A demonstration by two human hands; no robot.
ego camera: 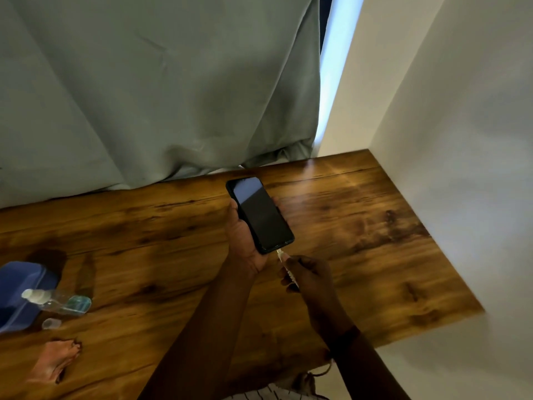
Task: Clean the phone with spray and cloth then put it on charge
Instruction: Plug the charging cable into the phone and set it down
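The wooden table point(360, 226) filled the view, a grey-green curtain point(158, 90) hanging behind it. At its left edge a blue cloth point(20, 287) sat touching a small spray bottle point(60, 301) lying on its side, cap point(51, 323) just beside. The left hand point(245, 241) cradled the dark phone point(259, 213) above the table, fingers wrapped round it. The right hand point(308, 277) pinched the white charging plug point(284, 262) at the phone's bottom edge.
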